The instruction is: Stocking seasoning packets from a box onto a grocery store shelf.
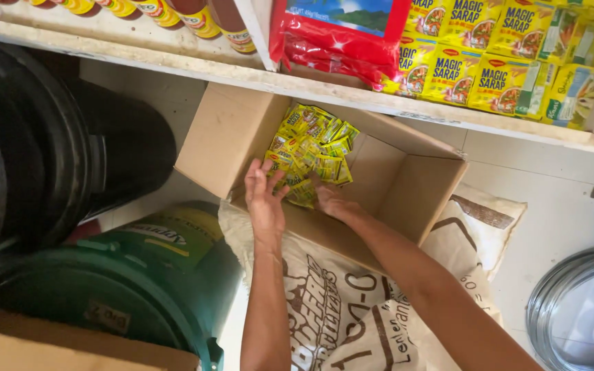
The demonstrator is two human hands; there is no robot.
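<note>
An open brown cardboard box (407, 185) rests on a white printed sack (338, 302). A pile of small yellow seasoning sachets (311, 148) lies in its far corner. My left hand (264, 196) reaches over the box's near edge, fingers spread, touching the nearest sachets. My right hand (331, 200) is inside the box with its fingers curled into the bottom of the pile; whether it grips any sachet is hidden.
A wooden shelf (311, 86) above holds rows of yellow sachet packs (496, 62), red packets (338, 34) and bottles (173, 14). Black bins (70, 137) stand at the left, a green lidded drum (132, 275) below them, a metal basin (579, 309) at the right.
</note>
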